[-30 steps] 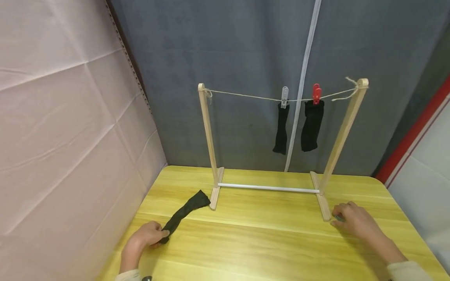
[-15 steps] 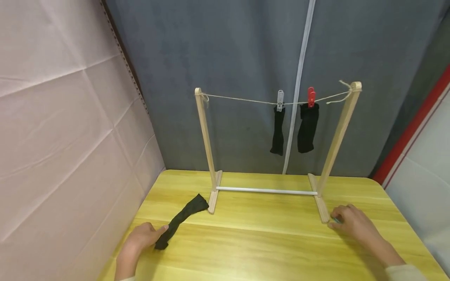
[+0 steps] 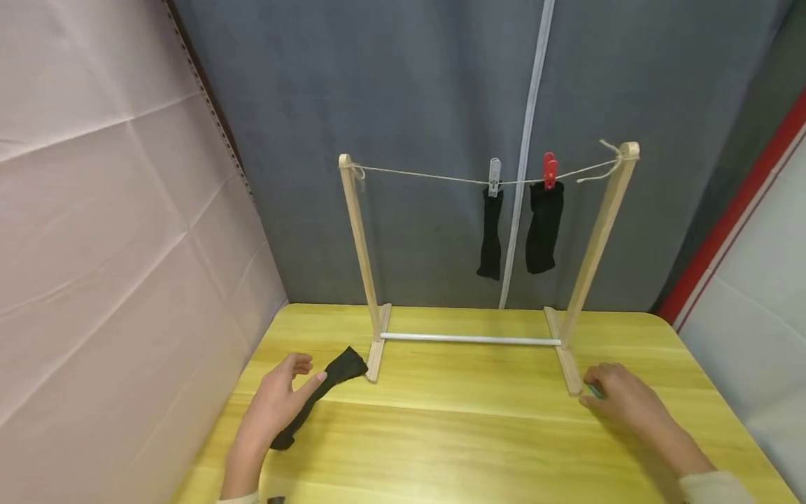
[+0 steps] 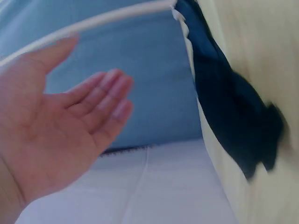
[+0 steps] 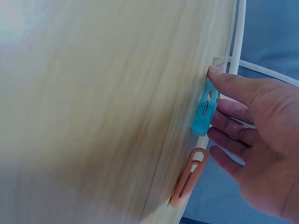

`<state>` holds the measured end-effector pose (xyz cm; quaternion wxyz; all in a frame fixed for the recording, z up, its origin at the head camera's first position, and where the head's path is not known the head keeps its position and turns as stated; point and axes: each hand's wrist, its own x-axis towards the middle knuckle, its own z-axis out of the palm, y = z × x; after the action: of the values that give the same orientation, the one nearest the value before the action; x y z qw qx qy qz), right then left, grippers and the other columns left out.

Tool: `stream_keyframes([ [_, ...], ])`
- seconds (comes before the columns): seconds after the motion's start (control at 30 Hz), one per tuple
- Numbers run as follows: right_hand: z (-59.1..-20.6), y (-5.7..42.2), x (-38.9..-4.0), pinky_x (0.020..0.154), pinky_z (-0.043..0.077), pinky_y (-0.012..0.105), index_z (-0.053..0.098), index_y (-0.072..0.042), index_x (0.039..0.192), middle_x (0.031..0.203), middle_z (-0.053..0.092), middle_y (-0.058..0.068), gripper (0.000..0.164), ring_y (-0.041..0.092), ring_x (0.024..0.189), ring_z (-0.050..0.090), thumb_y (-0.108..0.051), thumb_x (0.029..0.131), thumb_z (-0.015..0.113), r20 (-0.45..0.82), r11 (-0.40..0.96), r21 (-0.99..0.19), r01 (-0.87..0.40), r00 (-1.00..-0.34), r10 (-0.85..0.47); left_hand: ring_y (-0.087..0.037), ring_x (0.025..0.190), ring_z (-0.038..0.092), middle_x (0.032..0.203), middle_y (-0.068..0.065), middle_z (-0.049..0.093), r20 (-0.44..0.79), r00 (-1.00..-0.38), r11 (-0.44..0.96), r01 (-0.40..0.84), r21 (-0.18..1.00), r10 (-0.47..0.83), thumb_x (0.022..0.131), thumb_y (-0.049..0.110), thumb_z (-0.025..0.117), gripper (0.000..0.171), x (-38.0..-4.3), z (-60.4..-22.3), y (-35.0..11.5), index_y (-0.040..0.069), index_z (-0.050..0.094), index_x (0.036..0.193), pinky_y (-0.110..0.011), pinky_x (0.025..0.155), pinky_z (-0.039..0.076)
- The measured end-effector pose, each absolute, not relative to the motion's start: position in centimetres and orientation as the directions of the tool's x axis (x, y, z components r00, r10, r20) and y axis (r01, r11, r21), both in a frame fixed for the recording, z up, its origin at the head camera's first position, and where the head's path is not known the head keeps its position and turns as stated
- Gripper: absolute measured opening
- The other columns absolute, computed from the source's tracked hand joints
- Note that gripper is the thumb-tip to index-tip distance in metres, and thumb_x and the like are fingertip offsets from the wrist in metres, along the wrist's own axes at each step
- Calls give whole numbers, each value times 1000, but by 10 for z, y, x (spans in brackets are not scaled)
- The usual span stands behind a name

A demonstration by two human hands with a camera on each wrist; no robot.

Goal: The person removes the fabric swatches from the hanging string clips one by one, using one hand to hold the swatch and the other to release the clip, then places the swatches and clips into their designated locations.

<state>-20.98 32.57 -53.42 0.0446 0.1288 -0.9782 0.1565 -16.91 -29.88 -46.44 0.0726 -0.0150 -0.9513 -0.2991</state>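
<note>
A black sock (image 3: 345,365) lies slantwise on the table, its upper end by the rack's left foot. Over it hovers my left hand (image 3: 271,406), fingers spread and holding nothing; the left wrist view shows the bare palm, apart from the sock (image 4: 229,93). At the rack's right foot, my right hand (image 3: 626,399) pinches a teal clothespin (image 5: 202,120) between thumb and fingers, low at the table. An orange clothespin (image 5: 188,182) lies beside it, below the fingertips in the right wrist view; in the head view the hand hides it.
A wooden rack (image 3: 598,238) with a string (image 3: 415,173) stands at the back. A narrow black sock (image 3: 491,238) hangs from a grey clothespin (image 3: 494,176), a wider black sock (image 3: 544,231) from a red clothespin (image 3: 550,171). A white bar (image 3: 469,339) joins the feet on the table (image 3: 472,434).
My left hand has let go of the sock's near end and risen forward, its fingers opening. The right hand has stayed by the rack's right foot. The head view has shifted slightly.
</note>
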Motion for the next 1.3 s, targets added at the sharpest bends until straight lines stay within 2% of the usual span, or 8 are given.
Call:
stream_keyframes([
  [0.13, -528, 326, -206, 76, 58, 49, 75, -6, 104, 96, 71, 3, 36, 27, 93, 65, -28, 81, 92, 288, 913, -261, -314, -928, -236, -37, 131, 65, 136, -9, 71, 269, -963, 742, 174, 647, -9, 98, 57, 71, 64, -179, -455, -280, 13, 58, 144, -59, 111, 51],
  [0.27, -521, 325, -205, 79, 58, 53, 74, -5, 109, 103, 73, 9, 41, 33, 98, 66, -26, 80, 93, 464, 896, -227, -382, -851, -245, -29, 133, 65, 136, -2, 71, 343, -939, 602, 271, 751, -5, 96, 47, 77, 56, -192, -452, -260, 21, 60, 143, -52, 115, 51],
  [0.47, -507, 312, -205, 86, 53, 54, 72, -5, 118, 112, 72, 11, 50, 35, 106, 65, -23, 78, 94, 583, 875, -214, -434, -776, -243, -24, 135, 64, 138, -5, 69, 408, -911, 430, 391, 814, 58, 98, 33, 78, 51, -209, -458, -226, 24, 59, 144, -45, 119, 48],
  [0.63, -492, 292, -201, 94, 49, 54, 69, -6, 127, 122, 71, 12, 55, 36, 117, 61, -22, 80, 93, 612, 853, -274, -445, -765, -202, -25, 132, 65, 135, -6, 70, 418, -905, 380, 417, 826, 83, 99, 29, 78, 49, -216, -463, -203, 22, 60, 144, -48, 119, 48],
  [0.83, -476, 272, -195, 95, 47, 56, 65, -9, 137, 130, 68, 15, 58, 37, 123, 58, -27, 87, 88, 621, 819, -341, -462, -765, -172, -26, 133, 65, 136, -6, 70, 436, -894, 312, 446, 839, 105, 98, 30, 78, 50, -226, -461, -185, 23, 60, 144, -48, 119, 48],
  [1.07, -455, 255, -192, 97, 47, 56, 63, -15, 144, 135, 68, 13, 65, 35, 126, 58, -25, 86, 89, 639, 804, -356, -476, -752, -163, -26, 137, 63, 141, -5, 68, 443, -884, 246, 467, 850, 147, 99, 27, 77, 51, -239, -457, -165, 24, 58, 146, -45, 120, 48],
  [1.2, -442, 247, -195, 101, 48, 57, 61, -18, 147, 141, 66, 10, 66, 34, 130, 58, -24, 87, 89, 643, 790, -344, -507, -740, -195, -27, 137, 63, 142, -11, 67, 446, -880, 168, 470, 867, 161, 100, 25, 75, 48, -246, -458, -150, 21, 58, 145, -47, 120, 48],
  [1.3, -432, 241, -197, 101, 47, 55, 60, -15, 147, 144, 64, 8, 69, 31, 132, 58, -22, 86, 90, 655, 788, -317, -528, -722, -220, -28, 137, 62, 144, -16, 65, 444, -881, 109, 464, 879, 167, 101, 23, 74, 48, -251, -463, -137, 19, 57, 146, -48, 120, 47],
])
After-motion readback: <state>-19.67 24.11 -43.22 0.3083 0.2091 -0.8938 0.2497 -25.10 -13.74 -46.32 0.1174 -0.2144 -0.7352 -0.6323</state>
